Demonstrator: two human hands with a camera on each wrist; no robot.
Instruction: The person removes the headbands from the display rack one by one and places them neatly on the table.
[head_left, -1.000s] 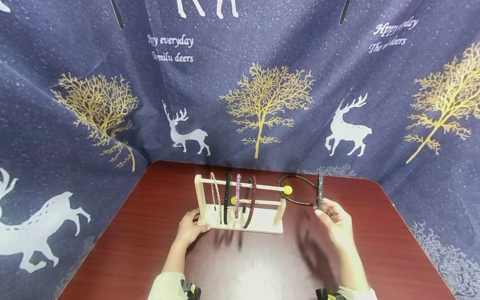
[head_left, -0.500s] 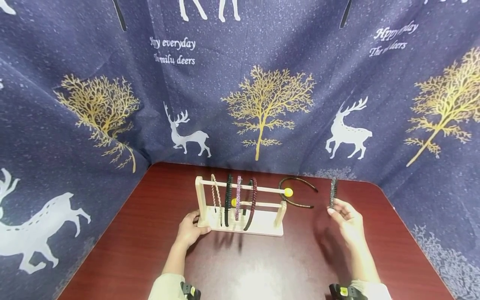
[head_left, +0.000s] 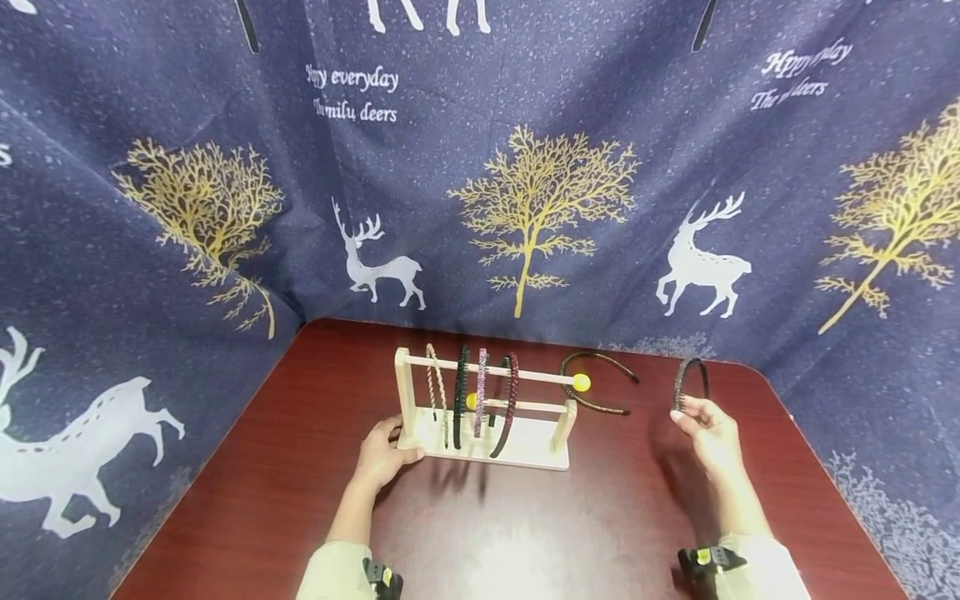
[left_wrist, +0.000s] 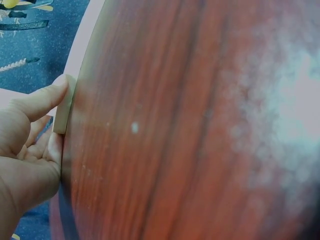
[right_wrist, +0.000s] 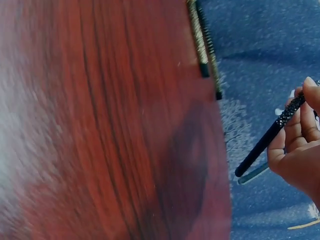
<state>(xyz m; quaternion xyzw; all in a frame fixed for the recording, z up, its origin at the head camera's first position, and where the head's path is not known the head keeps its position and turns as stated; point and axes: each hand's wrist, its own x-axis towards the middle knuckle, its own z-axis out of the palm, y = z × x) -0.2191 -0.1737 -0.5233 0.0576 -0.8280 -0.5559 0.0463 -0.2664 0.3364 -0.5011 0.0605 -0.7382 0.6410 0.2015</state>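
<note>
In the head view my left hand (head_left: 381, 457) grips the left end of a pale wooden headband rack (head_left: 532, 454); the left wrist view shows thumb and fingers pinching the edge of its base. Hanging on the rack's upper bar are a beige braided headband (head_left: 438, 383), a black headband (head_left: 460, 400), a pink glittery headband (head_left: 481, 400) and a dark red headband (head_left: 512, 408). Right of the rack, my right hand (head_left: 712, 437) pinches a dark headband (head_left: 678, 385) above the table. Up close, this headband (right_wrist: 287, 116) has sparkly stones and a black tip.
A dark gold-flecked headband (head_left: 611, 409) lies on the red-brown table (head_left: 600, 517), partly behind the rack's right end. Yellow balls (head_left: 581, 382) cap the bars. A blue cloth (head_left: 420, 167) with trees and deer hangs behind the table's far edge.
My right hand has moved right, away from the rack, and turned the headband so its curve shows. My left hand stays on the rack's base.
</note>
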